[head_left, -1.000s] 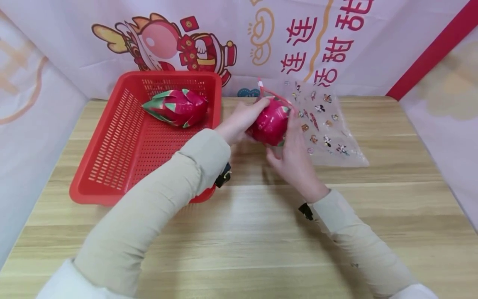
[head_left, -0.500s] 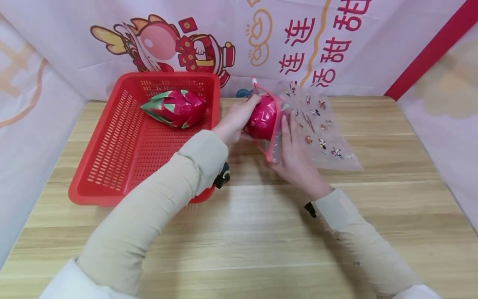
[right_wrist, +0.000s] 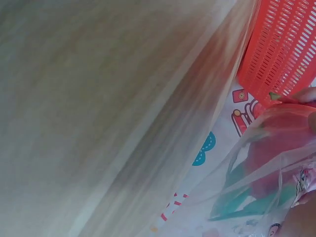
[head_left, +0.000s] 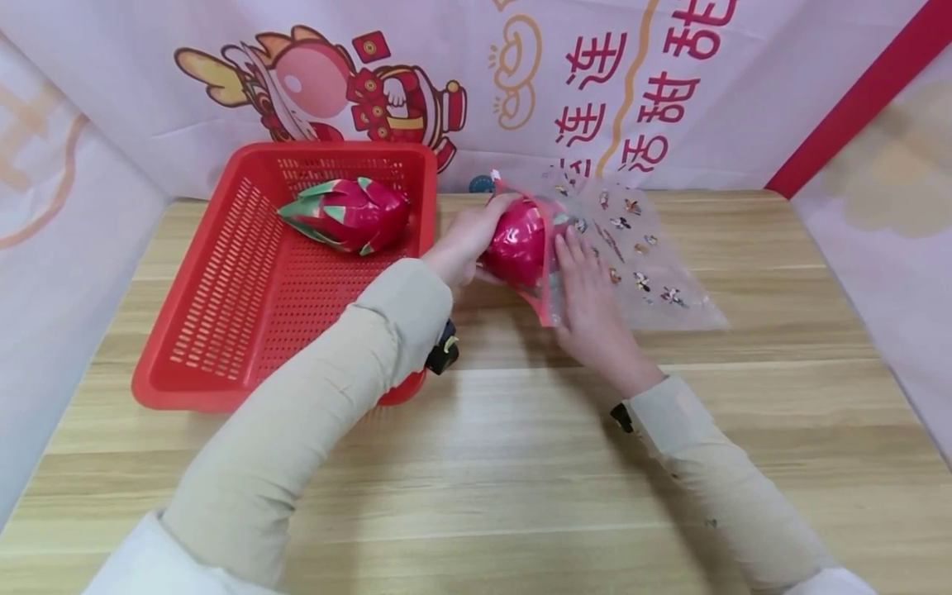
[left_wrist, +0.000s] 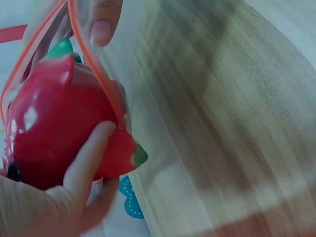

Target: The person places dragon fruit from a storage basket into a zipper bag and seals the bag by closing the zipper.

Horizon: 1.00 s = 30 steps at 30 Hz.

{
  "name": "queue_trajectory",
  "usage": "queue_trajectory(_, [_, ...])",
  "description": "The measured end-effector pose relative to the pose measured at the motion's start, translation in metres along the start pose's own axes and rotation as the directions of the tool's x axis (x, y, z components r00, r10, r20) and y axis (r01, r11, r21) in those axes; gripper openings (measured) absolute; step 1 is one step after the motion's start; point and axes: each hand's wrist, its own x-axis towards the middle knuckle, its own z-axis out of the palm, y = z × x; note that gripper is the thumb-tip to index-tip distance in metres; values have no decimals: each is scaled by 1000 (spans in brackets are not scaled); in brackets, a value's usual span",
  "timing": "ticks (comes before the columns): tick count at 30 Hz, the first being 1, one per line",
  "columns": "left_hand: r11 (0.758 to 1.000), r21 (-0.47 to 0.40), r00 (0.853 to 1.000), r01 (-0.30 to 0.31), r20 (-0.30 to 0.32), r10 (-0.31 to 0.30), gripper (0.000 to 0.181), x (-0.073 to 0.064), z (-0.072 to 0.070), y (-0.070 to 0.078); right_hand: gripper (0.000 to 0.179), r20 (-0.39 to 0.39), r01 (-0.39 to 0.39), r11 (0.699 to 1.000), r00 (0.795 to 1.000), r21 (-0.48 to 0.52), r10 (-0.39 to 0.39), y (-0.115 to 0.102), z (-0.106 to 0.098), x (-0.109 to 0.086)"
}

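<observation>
My left hand [head_left: 470, 238] grips a shiny, crimson dragon fruit [head_left: 515, 249] with green-tipped scales. In the left wrist view, the thumb lies across the fruit's side. The fruit's right end sits within the mouth of a clear zip bag [head_left: 650, 277] with a pink-red edge and small cartoon prints. Over the bag's near side lies my right hand [head_left: 595, 318], fingers extended along the plastic just behind the pink edge; its thumb [left_wrist: 102, 30] shows on the bag's other side in the left wrist view. Green scale tips show through the plastic in the right wrist view.
Left of the hands stands a red perforated basket [head_left: 159, 392], with a second dragon fruit [head_left: 360, 213] lying in its far part. A printed white cloth [head_left: 513, 49] rises behind the wooden table [head_left: 476, 487]. The bag's flat end extends to the right.
The bag's mouth, earlier behind the fruit, now passes around its right end. My right hand has shifted from the fruit onto the bag. The fruit has moved slightly left.
</observation>
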Motion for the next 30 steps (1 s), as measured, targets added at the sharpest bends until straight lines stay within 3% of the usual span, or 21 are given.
queue_trajectory(13, [1000, 20, 999, 0, -49, 1, 55, 6, 7, -11, 91, 49, 14, 1000, 999, -27, -12, 1, 7, 3])
queue_trajectory(22, [995, 88, 993, 49, -113, -39, 56, 10, 5, -20, 77, 78, 22, 999, 997, -35, -19, -6, 16, 6])
queue_trajectory(30, [999, -26, 996, 31, -81, -33, 61, 7, 5, -15, 76, 102, -39, 999, 994, -24, 41, -7, 17, 11])
